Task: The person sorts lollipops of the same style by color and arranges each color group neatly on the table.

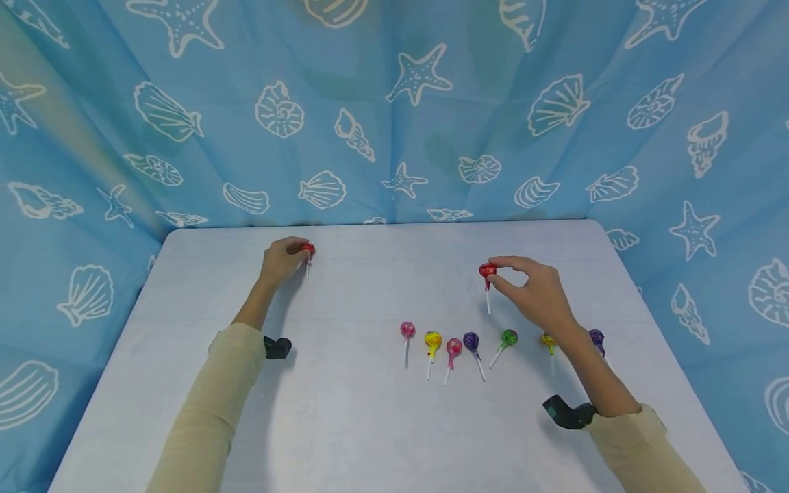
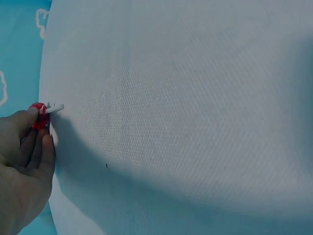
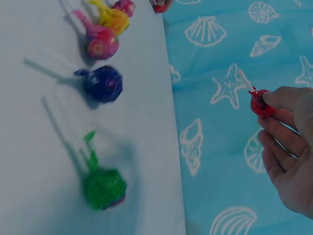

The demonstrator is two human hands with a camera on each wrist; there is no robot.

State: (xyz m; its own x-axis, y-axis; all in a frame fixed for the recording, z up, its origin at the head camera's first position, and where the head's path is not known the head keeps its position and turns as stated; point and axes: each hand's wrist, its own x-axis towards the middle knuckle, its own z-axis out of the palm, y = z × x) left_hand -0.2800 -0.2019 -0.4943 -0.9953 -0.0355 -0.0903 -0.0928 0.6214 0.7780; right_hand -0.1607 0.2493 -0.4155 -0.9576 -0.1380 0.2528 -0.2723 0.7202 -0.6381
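Near the far left edge of the table, my left hand [image 1: 284,259] pinches a red lollipop [image 1: 309,249] by its candy head. Its white stick points toward me; in the left wrist view the thumb and fingertips press the red wrapper [image 2: 39,115]. My right hand [image 1: 537,291] holds another red lollipop [image 1: 487,270] by the head over the right part of the table, stick hanging down. Below and left of that hand lie a green lollipop [image 1: 509,337] and a purple lollipop [image 1: 471,341]. A yellow lollipop [image 1: 548,340] and a second purple one [image 1: 596,337] are partly behind the right forearm.
A pink lollipop [image 1: 407,329], a yellow one [image 1: 433,339] and another pink one [image 1: 453,346] lie in the row at mid-table. The white table [image 1: 345,424] ends at a blue curtain [image 1: 370,89] with shell prints. Black wrist devices [image 1: 568,413] sit on both wrists.
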